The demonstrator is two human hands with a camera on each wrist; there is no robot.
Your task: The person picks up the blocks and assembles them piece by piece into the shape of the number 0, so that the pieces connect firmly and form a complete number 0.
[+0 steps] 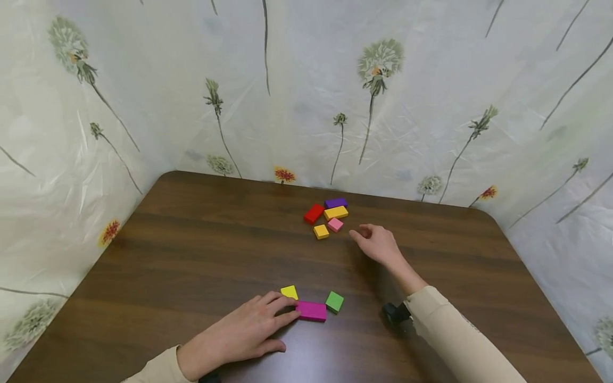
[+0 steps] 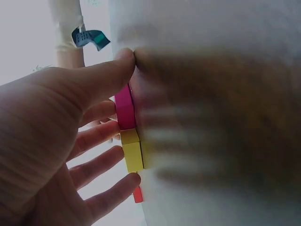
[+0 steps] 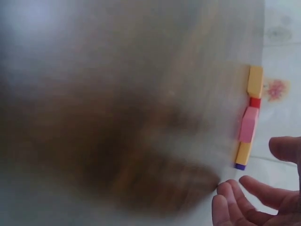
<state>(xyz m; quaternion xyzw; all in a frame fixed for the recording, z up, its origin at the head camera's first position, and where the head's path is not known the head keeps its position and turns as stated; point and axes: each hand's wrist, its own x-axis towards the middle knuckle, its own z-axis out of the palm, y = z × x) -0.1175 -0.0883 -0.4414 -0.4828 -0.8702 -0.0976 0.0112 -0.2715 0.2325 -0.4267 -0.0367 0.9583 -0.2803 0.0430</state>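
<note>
My left hand (image 1: 246, 329) lies low over the table, its fingertips at the left end of a magenta block (image 1: 312, 311). A yellow block (image 1: 289, 292) sits just beyond those fingers, partly covered by them. In the left wrist view the fingers are spread, and the thumb touches the tabletop. Close to the magenta block's right end is a green block (image 1: 334, 302). Farther back, my right hand (image 1: 378, 243) hovers with loosely bent fingers and holds nothing. Left of it are a pink block (image 1: 336, 225) and a small orange-yellow block (image 1: 321, 232).
Behind the pink block lie a long yellow-orange block (image 1: 336, 213), a red block (image 1: 314, 214) and a purple block (image 1: 336, 203). The brown wooden table (image 1: 230, 239) meets a flower-patterned sheet (image 1: 297, 106) at its back and sides.
</note>
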